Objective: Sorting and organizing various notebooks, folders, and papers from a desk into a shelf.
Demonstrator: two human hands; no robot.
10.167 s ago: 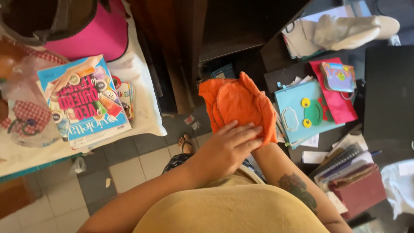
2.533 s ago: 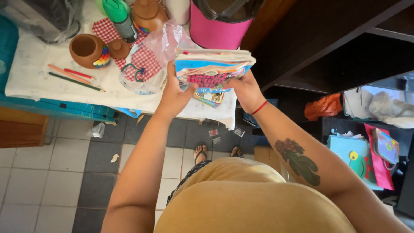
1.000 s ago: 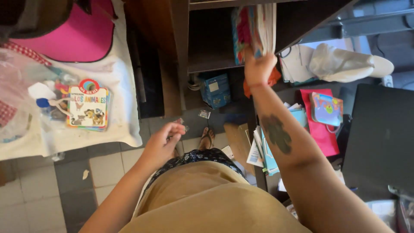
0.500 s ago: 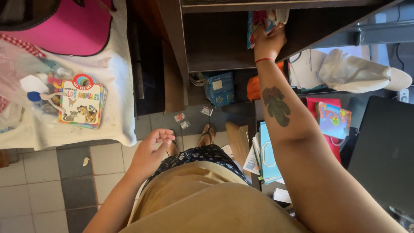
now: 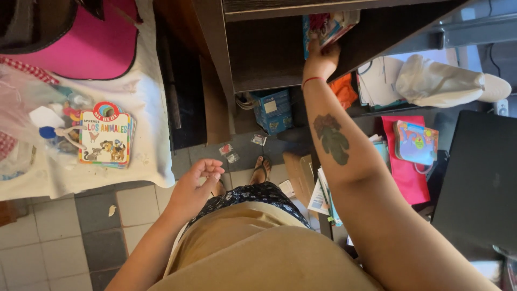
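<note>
Magazines [image 5: 327,26] stand on edge in a dark wooden shelf [image 5: 269,59], and the right hand [image 5: 321,58] is pressed against their lower edge, fingers curled on the stack; whether it grips them or only pushes cannot be told. The left hand [image 5: 195,186] hangs free above the tiled floor [image 5: 54,237], half open with loosely bent fingers, holding nothing and well apart from the magazines.

On the white-covered desk [image 5: 145,108] to the left lies a small picture book [image 5: 105,136] with a rounded tab on top and cartoon animals on its cover, just beside a clear plastic bag [image 5: 32,108]. A pink tub [image 5: 91,48] stands behind it. Below the shelf sits a blue box [image 5: 273,110]; an orange cloth [image 5: 343,89] lies just under the right wrist. To the right are a red folder [image 5: 404,167] and a colourful little book [image 5: 416,143] on it.
</note>
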